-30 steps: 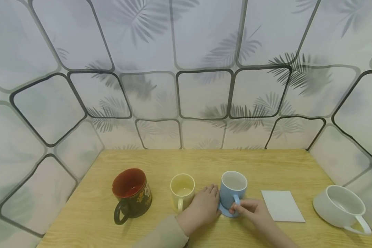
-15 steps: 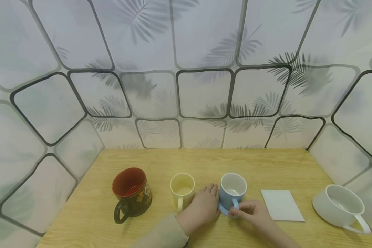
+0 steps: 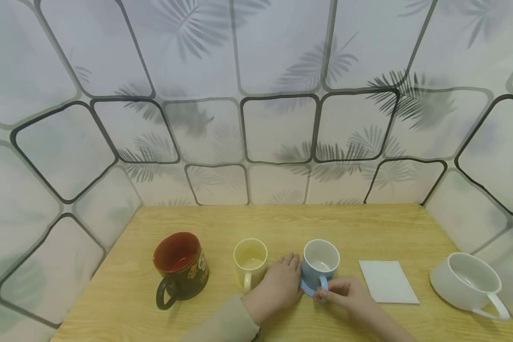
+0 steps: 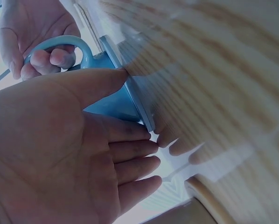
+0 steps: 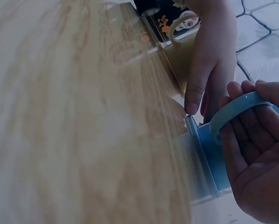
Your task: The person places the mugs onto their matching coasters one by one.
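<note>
Blue from rim to handle, the cup (image 3: 314, 275) stood upright over a matching coaster (image 3: 306, 288), right of centre on the wooden worktop (image 3: 222, 223) and well apart from its far edge, as my right hand (image 3: 347, 297) pinched the handle (image 3: 323, 282) between thumb and fingers. Whether the base sat fully flat, I could not tell. The handle pointed toward the worktop's near side, so the body lay beyond my grip, on the far-edge side. My left hand (image 3: 280, 284), fingers straight and closed around nothing, lay against the coaster's left rim. Right was nearer the handle, left nearer the coaster; any shift of the cup, I judged, hinged on the handle's line.
</note>
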A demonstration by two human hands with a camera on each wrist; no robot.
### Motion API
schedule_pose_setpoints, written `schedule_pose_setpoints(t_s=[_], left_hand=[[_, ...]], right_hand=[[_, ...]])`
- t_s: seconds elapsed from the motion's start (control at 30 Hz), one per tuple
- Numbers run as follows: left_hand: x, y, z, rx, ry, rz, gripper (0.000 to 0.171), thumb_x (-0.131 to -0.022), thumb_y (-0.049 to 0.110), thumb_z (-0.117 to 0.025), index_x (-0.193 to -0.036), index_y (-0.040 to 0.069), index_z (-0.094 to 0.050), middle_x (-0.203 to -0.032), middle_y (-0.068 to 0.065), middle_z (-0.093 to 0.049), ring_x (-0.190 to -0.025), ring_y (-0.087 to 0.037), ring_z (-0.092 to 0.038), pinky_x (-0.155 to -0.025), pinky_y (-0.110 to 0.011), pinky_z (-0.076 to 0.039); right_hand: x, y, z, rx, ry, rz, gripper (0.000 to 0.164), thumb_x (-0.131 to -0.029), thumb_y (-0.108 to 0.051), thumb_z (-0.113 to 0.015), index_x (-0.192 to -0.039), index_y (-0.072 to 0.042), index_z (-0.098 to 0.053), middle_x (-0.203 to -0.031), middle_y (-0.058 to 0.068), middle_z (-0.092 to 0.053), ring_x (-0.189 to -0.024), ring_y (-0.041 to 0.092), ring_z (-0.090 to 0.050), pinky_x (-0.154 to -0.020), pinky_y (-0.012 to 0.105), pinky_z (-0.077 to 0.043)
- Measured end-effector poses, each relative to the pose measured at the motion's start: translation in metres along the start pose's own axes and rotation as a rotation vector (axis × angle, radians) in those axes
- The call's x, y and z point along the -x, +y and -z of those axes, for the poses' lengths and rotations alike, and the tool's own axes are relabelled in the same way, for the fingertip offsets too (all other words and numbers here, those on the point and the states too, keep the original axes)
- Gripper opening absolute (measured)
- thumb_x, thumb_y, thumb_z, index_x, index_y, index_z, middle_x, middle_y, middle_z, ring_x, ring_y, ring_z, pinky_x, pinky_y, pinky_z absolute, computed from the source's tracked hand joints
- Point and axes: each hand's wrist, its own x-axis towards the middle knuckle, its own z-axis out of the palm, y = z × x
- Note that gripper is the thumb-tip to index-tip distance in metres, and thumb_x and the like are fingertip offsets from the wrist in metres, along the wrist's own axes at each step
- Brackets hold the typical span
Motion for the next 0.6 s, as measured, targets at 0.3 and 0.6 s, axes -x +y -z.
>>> schedule_pose_setpoints(t_s=[0.3, 0.6], left_hand=[[0.002, -0.003, -0.004, 0.069, 0.016, -0.016, 0.070, -0.104, 0.055, -0.060, -0.157, 0.011, -0.051, -0.166, -0.004, -0.048, -0.155, -0.019, -0.046, -0.125, -0.033, -0.045], [0.003, -0.006, -0.002, 0.108, 0.025, -0.022, 0.071, -0.102, 0.052, -0.064, -0.157, 0.009, -0.051, -0.166, -0.006, -0.049, -0.154, -0.022, -0.047, -0.125, -0.034, -0.045]], right_hand=[[0.001, -0.009, -0.002, 0.081, 0.022, -0.015, 0.018, -0.103, -0.002, -0.065, -0.104, 0.013, -0.074, -0.099, -0.008, -0.083, -0.098, -0.001, -0.075, -0.090, 0.015, -0.058], [0.002, -0.022, -0.008, 0.261, 0.072, -0.083, 0.019, -0.103, -0.009, -0.068, -0.104, 0.007, -0.077, -0.096, 0.013, -0.082, -0.097, -0.008, -0.069, -0.084, 0.016, -0.059]])
